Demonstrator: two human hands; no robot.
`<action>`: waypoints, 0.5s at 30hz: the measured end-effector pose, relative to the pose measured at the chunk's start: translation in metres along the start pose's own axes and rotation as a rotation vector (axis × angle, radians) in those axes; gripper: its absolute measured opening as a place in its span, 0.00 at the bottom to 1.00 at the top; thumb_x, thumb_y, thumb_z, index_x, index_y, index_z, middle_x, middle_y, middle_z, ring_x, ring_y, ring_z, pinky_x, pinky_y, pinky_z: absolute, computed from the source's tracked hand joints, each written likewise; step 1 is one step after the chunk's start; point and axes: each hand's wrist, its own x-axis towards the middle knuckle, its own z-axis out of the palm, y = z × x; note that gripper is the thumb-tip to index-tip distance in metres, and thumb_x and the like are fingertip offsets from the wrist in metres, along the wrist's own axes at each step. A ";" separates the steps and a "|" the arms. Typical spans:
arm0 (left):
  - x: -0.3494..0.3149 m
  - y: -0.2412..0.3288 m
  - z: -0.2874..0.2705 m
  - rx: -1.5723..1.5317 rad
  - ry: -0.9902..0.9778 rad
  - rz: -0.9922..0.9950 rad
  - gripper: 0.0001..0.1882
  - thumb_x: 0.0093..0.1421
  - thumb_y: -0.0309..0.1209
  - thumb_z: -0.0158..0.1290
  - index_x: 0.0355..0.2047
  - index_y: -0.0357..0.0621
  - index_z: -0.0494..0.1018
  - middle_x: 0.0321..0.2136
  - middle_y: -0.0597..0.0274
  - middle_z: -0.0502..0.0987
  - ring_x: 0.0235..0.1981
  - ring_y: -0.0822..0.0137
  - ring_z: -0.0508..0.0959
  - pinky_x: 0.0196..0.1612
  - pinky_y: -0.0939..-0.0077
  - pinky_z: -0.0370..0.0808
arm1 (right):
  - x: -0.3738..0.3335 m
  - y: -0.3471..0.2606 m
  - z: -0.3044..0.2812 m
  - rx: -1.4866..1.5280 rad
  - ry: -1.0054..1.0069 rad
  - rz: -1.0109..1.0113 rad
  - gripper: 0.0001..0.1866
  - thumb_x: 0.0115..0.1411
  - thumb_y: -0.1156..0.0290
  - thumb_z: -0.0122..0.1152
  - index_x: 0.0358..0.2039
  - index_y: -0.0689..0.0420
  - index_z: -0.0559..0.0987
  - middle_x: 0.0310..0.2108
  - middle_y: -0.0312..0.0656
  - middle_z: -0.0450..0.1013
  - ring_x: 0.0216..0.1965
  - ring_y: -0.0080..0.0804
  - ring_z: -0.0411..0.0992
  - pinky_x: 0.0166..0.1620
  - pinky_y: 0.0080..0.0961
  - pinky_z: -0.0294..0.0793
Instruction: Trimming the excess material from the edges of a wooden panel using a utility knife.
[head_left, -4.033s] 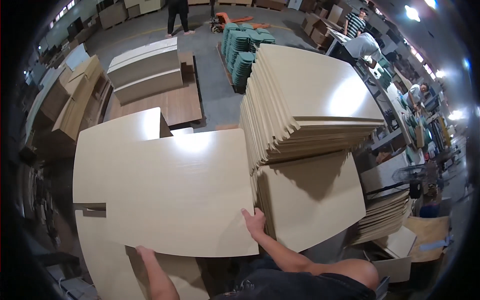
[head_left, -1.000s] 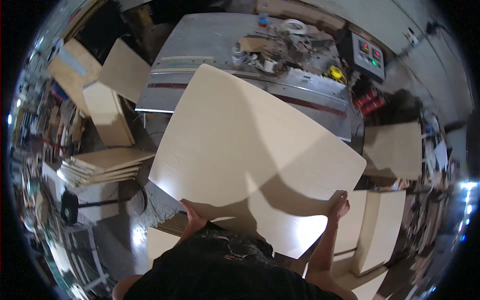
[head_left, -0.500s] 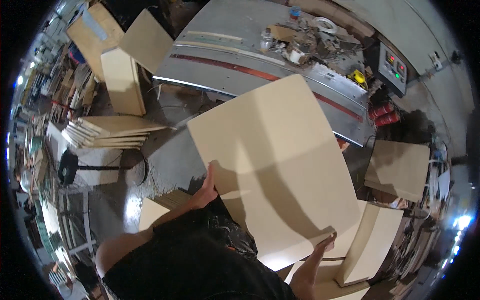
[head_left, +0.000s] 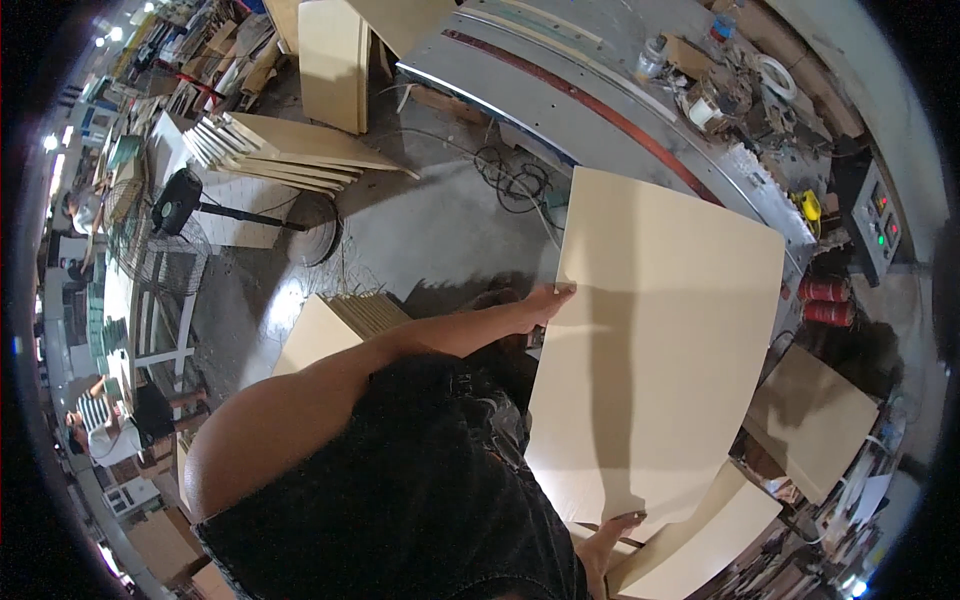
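Presently, item: large pale board [head_left: 660, 350], flat, smooth, matte cream face, rectangular with square corners, carried tilted in the air in front of the person, over the concrete floor [head_left: 420, 230] beside the long grey metal machine bed [head_left: 600, 90].
Left hand [head_left: 545, 300]: fingers pressed on the board's left edge, pinching it.
Right hand [head_left: 615, 530]: curled under the board's lower edge, gripping it.
Machine bed: red stripe along its length; clutter of tape rolls at its far end.
Control box [head_left: 880, 220]: grey, coloured buttons, right edge of the machine.
Stack: similar pale panels [head_left: 290, 150], fanned, upper left.
Fan [head_left: 180, 200]: black, standing beside the stack.
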 end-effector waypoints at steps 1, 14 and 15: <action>0.001 0.001 -0.001 0.032 -0.032 -0.013 0.25 0.63 0.54 0.36 0.40 0.43 0.66 0.22 0.65 0.64 0.23 0.73 0.63 0.28 0.71 0.68 | 0.002 0.000 0.002 -0.001 -0.011 -0.009 0.29 0.54 0.46 0.52 0.33 0.65 0.78 0.31 0.44 0.73 0.31 0.37 0.70 0.35 0.37 0.71; 0.061 -0.038 -0.022 0.130 -0.175 0.204 0.26 0.62 0.54 0.39 0.31 0.43 0.73 0.22 0.64 0.74 0.19 0.71 0.74 0.20 0.78 0.71 | 0.037 0.043 0.016 0.118 -0.070 -0.106 0.31 0.56 0.44 0.51 0.34 0.66 0.77 0.32 0.44 0.73 0.32 0.37 0.69 0.35 0.36 0.71; 0.054 -0.029 -0.018 0.151 -0.194 0.213 0.26 0.62 0.54 0.39 0.31 0.43 0.73 0.22 0.64 0.74 0.19 0.71 0.74 0.20 0.78 0.71 | 0.040 0.049 0.015 0.131 -0.063 -0.113 0.31 0.56 0.44 0.51 0.34 0.66 0.77 0.32 0.44 0.73 0.32 0.37 0.69 0.35 0.36 0.71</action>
